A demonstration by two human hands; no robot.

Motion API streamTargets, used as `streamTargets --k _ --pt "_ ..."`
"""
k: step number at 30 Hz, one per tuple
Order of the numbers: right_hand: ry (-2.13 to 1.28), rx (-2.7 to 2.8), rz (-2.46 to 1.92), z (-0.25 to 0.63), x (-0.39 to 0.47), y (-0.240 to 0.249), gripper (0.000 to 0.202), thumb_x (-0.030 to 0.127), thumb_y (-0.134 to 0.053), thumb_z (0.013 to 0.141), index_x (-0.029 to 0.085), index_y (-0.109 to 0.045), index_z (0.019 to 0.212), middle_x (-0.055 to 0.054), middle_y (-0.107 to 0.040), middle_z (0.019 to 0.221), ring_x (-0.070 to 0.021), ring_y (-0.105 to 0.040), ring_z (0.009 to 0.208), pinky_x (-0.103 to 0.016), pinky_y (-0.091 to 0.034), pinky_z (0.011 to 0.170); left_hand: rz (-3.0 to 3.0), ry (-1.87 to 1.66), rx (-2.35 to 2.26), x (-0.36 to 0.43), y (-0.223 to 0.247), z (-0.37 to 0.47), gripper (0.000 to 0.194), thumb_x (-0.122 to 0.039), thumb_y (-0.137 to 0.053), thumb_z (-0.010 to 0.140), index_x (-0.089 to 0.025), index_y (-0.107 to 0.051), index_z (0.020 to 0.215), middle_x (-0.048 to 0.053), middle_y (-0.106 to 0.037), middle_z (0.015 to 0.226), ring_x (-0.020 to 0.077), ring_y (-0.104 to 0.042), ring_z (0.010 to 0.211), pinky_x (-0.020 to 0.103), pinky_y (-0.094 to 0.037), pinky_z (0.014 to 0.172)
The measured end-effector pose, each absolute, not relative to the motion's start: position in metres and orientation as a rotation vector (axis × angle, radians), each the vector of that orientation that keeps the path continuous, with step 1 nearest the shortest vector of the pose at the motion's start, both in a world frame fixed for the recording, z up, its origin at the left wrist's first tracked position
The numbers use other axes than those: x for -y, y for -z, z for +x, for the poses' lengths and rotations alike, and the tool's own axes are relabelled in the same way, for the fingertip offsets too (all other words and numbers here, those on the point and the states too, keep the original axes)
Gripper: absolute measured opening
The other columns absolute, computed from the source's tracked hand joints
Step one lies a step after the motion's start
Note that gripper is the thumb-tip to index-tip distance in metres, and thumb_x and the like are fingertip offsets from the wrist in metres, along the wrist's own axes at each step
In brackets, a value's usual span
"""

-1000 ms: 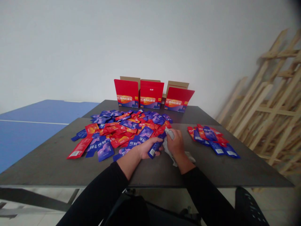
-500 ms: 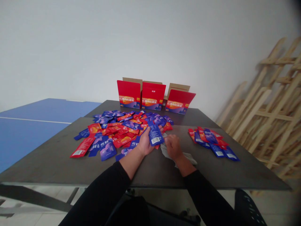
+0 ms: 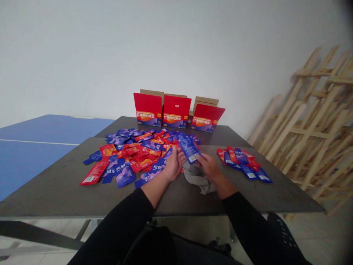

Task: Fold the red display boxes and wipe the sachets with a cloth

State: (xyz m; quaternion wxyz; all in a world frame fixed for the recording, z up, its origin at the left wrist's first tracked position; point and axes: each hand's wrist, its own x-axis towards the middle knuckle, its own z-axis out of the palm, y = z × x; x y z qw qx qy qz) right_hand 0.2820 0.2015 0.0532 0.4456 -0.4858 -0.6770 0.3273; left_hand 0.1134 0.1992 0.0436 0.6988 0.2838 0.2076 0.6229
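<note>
A blue pouch (image 3: pixel 189 148), its printed back and white barcode label facing me, is held up over the middle of the table. My right hand (image 3: pixel 211 168) pinches it at the lower right corner. My left hand (image 3: pixel 173 165) is open just left of the pouch, palm turned inward and fingers stretched; whether its fingertips touch the pouch, I cannot tell. Below the hands lies a crumpled grey cloth (image 3: pixel 199 179). A large loose heap of red and blue pouches (image 3: pixel 142 151) spreads out to the left of my left hand.
A smaller pile of red and blue pouches (image 3: pixel 242 162) lies to the right on the dark table (image 3: pixel 110 202). Three red boxes (image 3: pixel 176 112) with raised flaps stand at the back. A blue table-tennis table (image 3: pixel 41 147) adjoins at left; wooden frames (image 3: pixel 309 136) lean at right.
The blue pouch has passed from my left hand to my right, and is now tilted. My right hand has left the cloth, which is more bunched up. The view has shifted slightly.
</note>
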Motion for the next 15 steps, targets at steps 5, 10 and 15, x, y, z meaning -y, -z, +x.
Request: streamTargets --k 5,10,15 --pt "-0.708 1.223 -1.476 0.351 -0.241 -0.061 0.035 0.052 -0.052 0.083 0.019 -0.058 0.073 0.0 -0.056 0.056 -0.0126 -0.05 0.049 -0.024 -0.039 0.049 0.642 -1.351 -0.489 -0.199 -0.044 0.111 0.045 -0.055 -0.043 0.094 -0.014 -0.061 0.101 0.015 -0.071 0.103 0.022 -0.068 0.1 0.033 -0.048 0.093" --pt "-0.564 0.913 -1.778 0.438 -0.259 -0.063 0.025 0.037 -0.046 0.09 0.022 -0.052 0.071 -0.001 -0.052 0.052 -0.0135 -0.048 0.044 -0.025 -0.037 0.044 0.653 -1.312 -0.492 -0.202 -0.04 0.11 0.04 -0.049 -0.045 0.094 -0.013 -0.063 0.098 0.015 -0.072 0.1 0.0228 -0.068 0.1 0.034 -0.049 0.093" --pt "-0.483 0.829 -1.935 0.497 -0.248 -0.056 0.03 0.031 -0.044 0.092 0.02 -0.052 0.064 -0.003 -0.048 0.046 -0.0138 -0.044 0.039 -0.027 -0.033 0.04 0.669 -1.293 -0.51 -0.202 -0.039 0.11 0.039 -0.045 -0.044 0.096 -0.012 -0.064 0.095 0.016 -0.072 0.099 0.0225 -0.068 0.098 0.033 -0.049 0.093"
